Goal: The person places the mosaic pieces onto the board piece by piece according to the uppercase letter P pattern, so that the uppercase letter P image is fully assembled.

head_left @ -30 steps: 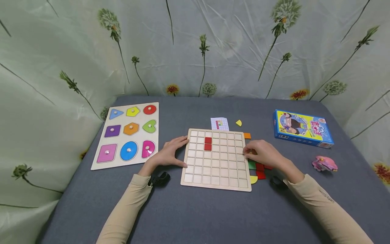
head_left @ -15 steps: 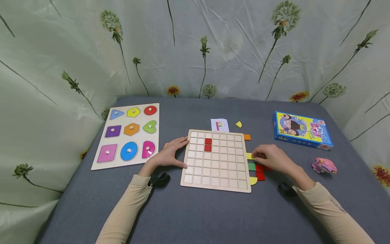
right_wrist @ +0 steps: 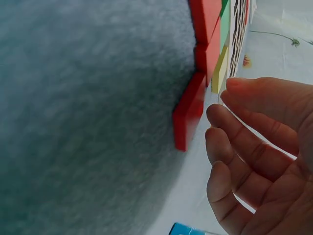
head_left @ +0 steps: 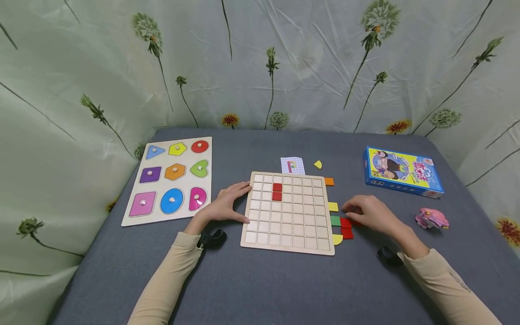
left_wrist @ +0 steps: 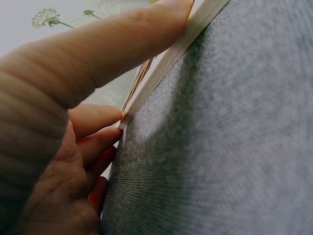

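The grid board (head_left: 287, 217) lies flat on the table (head_left: 243, 289) between the two hands, squarely in front of the person. The left hand (head_left: 223, 205) meets its left edge, thumb and fingers spread apart along the wood without wrapping around it; this looks meant to steady the board. The right hand (head_left: 367, 212) is relaxed beyond the board's right side, fingers loosely bent, thumb near the forefinger, with nothing seen in its grasp. It hangs by three red tiles (head_left: 347, 233); the right wrist view shows one set at an angle to the others.

Between that hand and the board's right edge lie a yellow tile (head_left: 333, 206), a green tile (head_left: 335, 220) and a yellow rounded piece (head_left: 337, 239), probably kept there for easy reach. An orange tile (head_left: 329, 181) sits farther up the same edge. On the board, two red squares (head_left: 277, 196) occupy neighbouring cells of the third column.

At the far edge, a printed card (head_left: 292, 165) with a coloured grid seems placed for glancing at, with a small yellow wedge (head_left: 318, 164) near it.

Farther out, a knobbed shape puzzle (head_left: 174, 183) lies left, a blue-and-yellow box (head_left: 402, 171) and pink toy (head_left: 432, 218) right, apparently set aside.
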The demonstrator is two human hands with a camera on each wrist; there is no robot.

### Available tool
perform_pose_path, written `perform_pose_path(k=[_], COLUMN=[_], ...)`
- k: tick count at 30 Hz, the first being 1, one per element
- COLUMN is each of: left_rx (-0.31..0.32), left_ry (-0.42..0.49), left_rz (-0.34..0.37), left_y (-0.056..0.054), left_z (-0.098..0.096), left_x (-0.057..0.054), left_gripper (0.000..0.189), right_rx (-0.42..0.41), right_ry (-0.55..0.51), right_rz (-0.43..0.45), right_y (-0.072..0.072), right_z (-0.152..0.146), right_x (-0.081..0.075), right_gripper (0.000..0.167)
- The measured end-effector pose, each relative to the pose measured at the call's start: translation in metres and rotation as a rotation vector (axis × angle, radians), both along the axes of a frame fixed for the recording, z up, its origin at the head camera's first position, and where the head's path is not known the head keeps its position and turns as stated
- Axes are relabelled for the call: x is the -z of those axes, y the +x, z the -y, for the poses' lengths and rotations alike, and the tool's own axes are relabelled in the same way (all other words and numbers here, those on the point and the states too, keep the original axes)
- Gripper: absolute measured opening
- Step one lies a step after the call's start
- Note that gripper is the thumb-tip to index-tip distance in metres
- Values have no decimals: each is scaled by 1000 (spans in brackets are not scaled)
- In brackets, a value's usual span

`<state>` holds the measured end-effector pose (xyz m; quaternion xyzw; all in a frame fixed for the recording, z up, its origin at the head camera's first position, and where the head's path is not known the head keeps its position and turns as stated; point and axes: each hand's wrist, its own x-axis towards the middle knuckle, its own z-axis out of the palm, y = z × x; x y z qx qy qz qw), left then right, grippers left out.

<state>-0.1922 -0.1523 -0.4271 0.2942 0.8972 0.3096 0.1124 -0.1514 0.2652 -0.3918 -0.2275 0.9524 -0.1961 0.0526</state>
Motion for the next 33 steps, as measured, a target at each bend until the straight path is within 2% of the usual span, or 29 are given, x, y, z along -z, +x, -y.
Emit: perform_pose_path(k=[17, 25, 33], left_rx=[-3, -2, -6], left_ry=[-5, -4, -7], left_rz=[4, -2, -1], left_y=[-1, -1, -1], left_z=[1, 0, 0], left_x=[1, 1, 1], left_gripper=[95, 96, 95], right_rx=[14, 39, 40], right_ry=[-44, -61, -60], right_rz=[30, 88, 84], right_y=[15, 16, 14], right_z=[-19, -20, -19], right_x=[2, 3, 4], right_gripper=[22, 25, 24])
